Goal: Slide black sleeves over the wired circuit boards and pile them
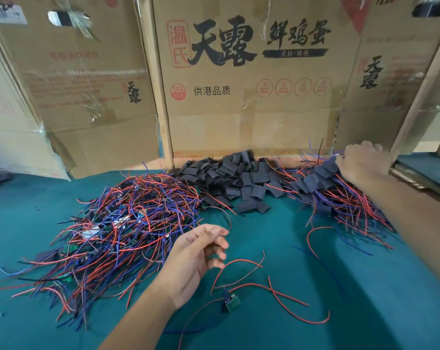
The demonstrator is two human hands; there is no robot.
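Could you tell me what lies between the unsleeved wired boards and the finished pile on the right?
The heap of loose black sleeves, shown in the head view.

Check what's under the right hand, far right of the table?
The right hand rests on the pile of sleeved boards, fingers on a black sleeve at its top. Whatever lies directly beneath the palm is covered.

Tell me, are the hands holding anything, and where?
The left hand holds nothing; its fingers are loosely open above the green table. The right hand rests on the pile of sleeved boards; whether it grips one cannot be told.
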